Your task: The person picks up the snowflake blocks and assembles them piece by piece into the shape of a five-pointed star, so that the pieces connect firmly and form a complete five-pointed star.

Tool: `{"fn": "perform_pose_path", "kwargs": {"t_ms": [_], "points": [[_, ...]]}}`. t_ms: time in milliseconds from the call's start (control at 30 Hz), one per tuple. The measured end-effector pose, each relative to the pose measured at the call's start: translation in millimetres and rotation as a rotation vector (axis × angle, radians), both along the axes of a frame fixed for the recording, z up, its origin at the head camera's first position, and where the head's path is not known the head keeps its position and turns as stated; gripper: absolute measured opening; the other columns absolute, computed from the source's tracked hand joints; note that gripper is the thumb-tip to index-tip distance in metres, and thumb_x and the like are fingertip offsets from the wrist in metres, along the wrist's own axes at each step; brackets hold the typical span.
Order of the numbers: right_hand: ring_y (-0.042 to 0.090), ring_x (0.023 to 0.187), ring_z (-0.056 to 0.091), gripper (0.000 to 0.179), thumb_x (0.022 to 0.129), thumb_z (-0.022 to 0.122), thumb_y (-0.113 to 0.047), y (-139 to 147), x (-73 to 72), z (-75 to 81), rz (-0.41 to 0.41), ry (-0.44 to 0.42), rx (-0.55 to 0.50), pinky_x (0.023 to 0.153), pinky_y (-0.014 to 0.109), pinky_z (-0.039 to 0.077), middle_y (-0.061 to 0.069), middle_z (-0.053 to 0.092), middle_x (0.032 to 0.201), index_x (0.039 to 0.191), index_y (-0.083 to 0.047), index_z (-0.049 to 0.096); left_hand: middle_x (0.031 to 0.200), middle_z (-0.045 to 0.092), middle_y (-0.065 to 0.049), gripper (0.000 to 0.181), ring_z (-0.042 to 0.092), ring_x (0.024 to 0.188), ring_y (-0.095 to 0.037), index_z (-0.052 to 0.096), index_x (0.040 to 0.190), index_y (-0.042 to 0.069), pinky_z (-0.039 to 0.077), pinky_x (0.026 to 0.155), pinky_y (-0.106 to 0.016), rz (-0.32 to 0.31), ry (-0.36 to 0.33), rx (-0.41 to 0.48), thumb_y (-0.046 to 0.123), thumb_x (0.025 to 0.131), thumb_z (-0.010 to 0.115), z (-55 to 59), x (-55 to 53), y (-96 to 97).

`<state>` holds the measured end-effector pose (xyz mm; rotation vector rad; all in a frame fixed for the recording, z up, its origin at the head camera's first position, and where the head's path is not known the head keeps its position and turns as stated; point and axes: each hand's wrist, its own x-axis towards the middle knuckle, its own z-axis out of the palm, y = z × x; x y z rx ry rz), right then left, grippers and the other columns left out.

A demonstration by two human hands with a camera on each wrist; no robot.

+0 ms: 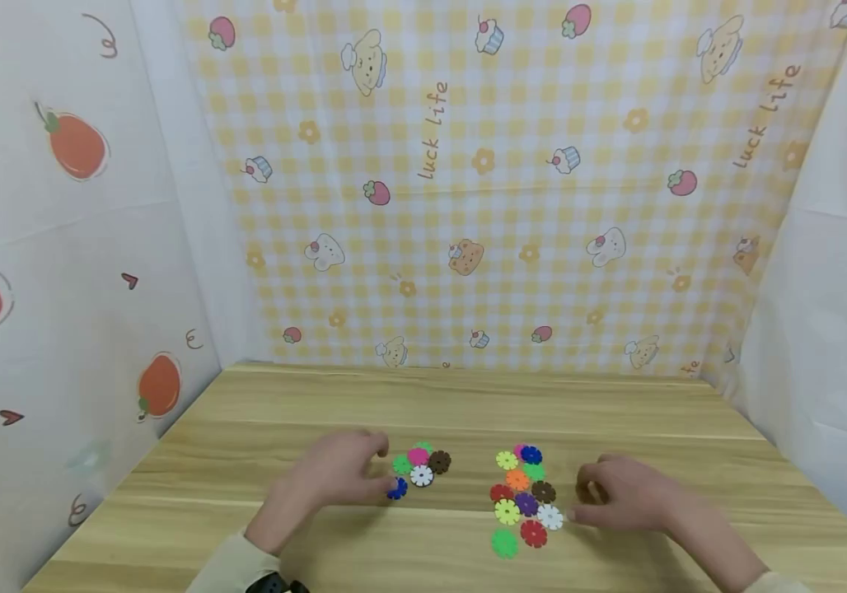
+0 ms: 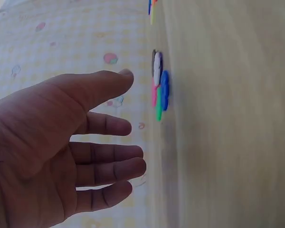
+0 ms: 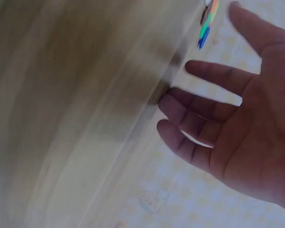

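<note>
In the head view my left hand (image 1: 345,469) is beside the smaller left group of notched plastic discs, thumb tip close to a blue disc (image 1: 397,489). That group also has a white disc (image 1: 421,475), a brown disc (image 1: 440,462), a pink disc (image 1: 418,456) and green ones. The left wrist view shows this hand (image 2: 76,147) with fingers spread and nothing in them. My right hand (image 1: 627,492) is right of the larger disc group, its thumb tip near a white disc (image 1: 550,517). Loosely bent and holding nothing, the right hand's fingers (image 3: 218,76) show in the right wrist view.
The larger group includes a purple disc (image 1: 526,504), an orange disc (image 1: 517,479), a green disc (image 1: 504,543) at its near end and a red disc (image 1: 534,534). All lie on a wood-grain table (image 1: 364,548). A checked cloth (image 1: 483,206) hangs behind, with white cloths at both sides.
</note>
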<state>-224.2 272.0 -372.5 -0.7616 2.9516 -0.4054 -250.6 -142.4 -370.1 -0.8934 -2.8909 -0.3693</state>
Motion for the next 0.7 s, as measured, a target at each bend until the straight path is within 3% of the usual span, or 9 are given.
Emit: {"fn": "perform_pose_path", "kwargs": {"t_ms": [100,200,333,567,700], "points": [[0.005,0.064,0.040,0.037,0.080,0.070,-0.056,-9.5,2.8,-3.7,0.009,-0.013,-0.005,0.055,0.023,0.035,-0.006,0.048,0.077,0.089,-0.021,0.063,0.075,0.056,0.007,0.044,0.046,0.060,-0.004,0.066,0.107,0.012,0.042,0.052,-0.023,-0.039,0.001,-0.022,0.047,0.081,0.073,-6.0,0.7,8.5],[0.008,0.065,0.040,0.040,0.077,0.072,-0.057,-20.3,5.5,-5.8,0.002,-0.021,-0.013,0.055,0.023,0.036,-0.004,0.047,0.079,0.089,-0.020,0.062,0.093,0.064,0.003,0.054,0.055,0.074,-0.007,0.064,0.118,0.012,0.050,0.064,-0.025,-0.065,0.032,-0.050,0.048,0.080,0.073,-11.2,1.7,16.9],[0.009,0.065,0.041,0.046,0.075,0.073,-0.058,-32.2,8.3,-8.1,-0.006,0.010,-0.002,0.055,0.024,0.036,-0.004,0.047,0.079,0.091,-0.016,0.063,0.113,0.063,-0.004,0.058,0.060,0.093,-0.015,0.061,0.129,0.017,0.054,0.073,-0.031,-0.101,0.091,-0.075,0.050,0.082,0.071,-14.3,3.8,27.4],[0.008,0.063,0.040,0.036,0.077,0.075,-0.049,-41.6,10.6,-11.0,-0.008,0.068,-0.018,0.052,0.023,0.035,-0.005,0.048,0.077,0.086,-0.016,0.063,0.110,0.063,-0.001,0.040,0.057,0.094,-0.015,0.068,0.116,0.025,0.052,0.073,-0.030,-0.201,0.121,-0.155,0.046,0.083,0.071,-12.7,8.5,43.0],[0.005,0.061,0.039,0.031,0.079,0.074,-0.047,-41.7,12.4,-11.8,-0.005,0.085,-0.053,0.052,0.022,0.034,-0.008,0.046,0.073,0.077,-0.021,0.059,0.109,0.063,-0.001,0.040,0.057,0.091,-0.013,0.068,0.118,0.025,0.052,0.077,-0.030,-0.211,0.105,-0.190,0.044,0.084,0.071,-11.8,11.2,49.0]]}}
